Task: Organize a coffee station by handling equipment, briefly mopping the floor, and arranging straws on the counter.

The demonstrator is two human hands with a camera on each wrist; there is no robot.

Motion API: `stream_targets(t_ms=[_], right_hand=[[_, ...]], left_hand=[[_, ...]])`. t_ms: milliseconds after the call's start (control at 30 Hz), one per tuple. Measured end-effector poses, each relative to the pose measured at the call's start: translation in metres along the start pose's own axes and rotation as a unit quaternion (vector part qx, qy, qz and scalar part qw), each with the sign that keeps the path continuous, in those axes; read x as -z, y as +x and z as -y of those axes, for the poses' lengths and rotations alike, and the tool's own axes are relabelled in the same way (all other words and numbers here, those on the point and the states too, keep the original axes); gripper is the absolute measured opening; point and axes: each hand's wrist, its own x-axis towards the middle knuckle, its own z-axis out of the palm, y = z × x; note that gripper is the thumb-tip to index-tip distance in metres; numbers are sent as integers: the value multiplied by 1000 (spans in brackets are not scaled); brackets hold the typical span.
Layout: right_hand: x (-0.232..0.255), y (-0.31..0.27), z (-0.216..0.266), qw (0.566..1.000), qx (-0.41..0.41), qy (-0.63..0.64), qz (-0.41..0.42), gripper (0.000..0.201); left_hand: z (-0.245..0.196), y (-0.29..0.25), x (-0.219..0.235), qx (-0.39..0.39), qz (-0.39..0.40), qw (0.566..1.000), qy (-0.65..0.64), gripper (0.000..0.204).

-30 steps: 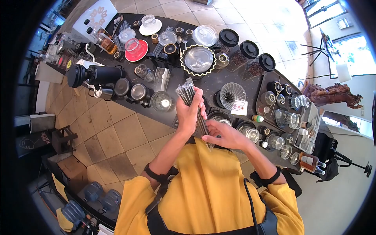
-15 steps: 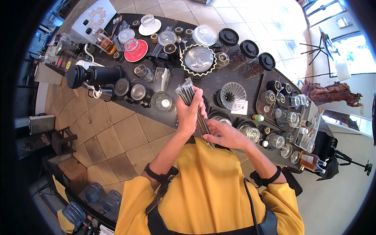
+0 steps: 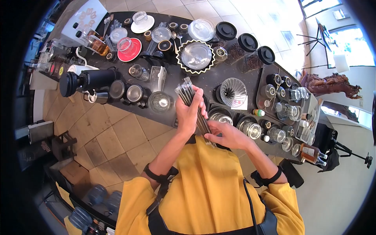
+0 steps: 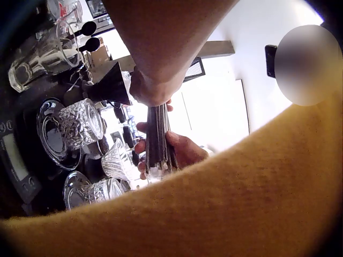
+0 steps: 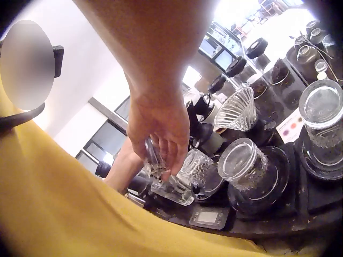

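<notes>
In the head view my left hand point(image 3: 190, 113) grips a slim bundle of dark straws point(image 3: 187, 91) in clear wrappers, held upright at a slant before the chest, its thumb lying along them. Low on the bundle, my right hand point(image 3: 227, 134) pinches the bottom end between thumb and fingers. From the left wrist, the straws point(image 4: 157, 136) run between both hands, with the right thumb on one side and fingertips on the other. In the right wrist view the wrapped ends point(image 5: 155, 160) poke out under the curled right fingers.
Beyond the hands a dark counter point(image 3: 188, 88) holds a ribbed glass dripper point(image 3: 232, 93), a glass pitcher point(image 3: 159, 102), a clear box point(image 3: 158, 78) and lidded bean jars point(image 3: 256, 60). Glasses on dark saucers point(image 3: 250, 128) line the near right edge. A black grinder point(image 3: 92, 79) stands left.
The head view has shifted a little, so the counter's left part appears further left. Both hands keep their hold on the straws; the right hand has barely moved.
</notes>
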Motion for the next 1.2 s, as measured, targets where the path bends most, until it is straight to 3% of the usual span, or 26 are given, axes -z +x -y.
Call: stream_targets(t_ms=[133,633,867,1033,1200], right_hand=[[-1,-5,-3,999,-42,8,-9,22],[-6,-90,-55,990,-14,92,-111,25],[-21,-193,-116,973,25,127,-193,33],[-30,-297,-177,969,65,174,-165,58],[-56,-408,-239,955,67,210,-197,65]], left_hand=[[7,5,-1,22,10,1000,20,19],[62,-31,-65,87,89,989,74,16],[131,-96,-125,104,139,979,104,14],[199,-169,-174,81,169,973,135,16],[269,-247,-226,82,196,964,157,24]])
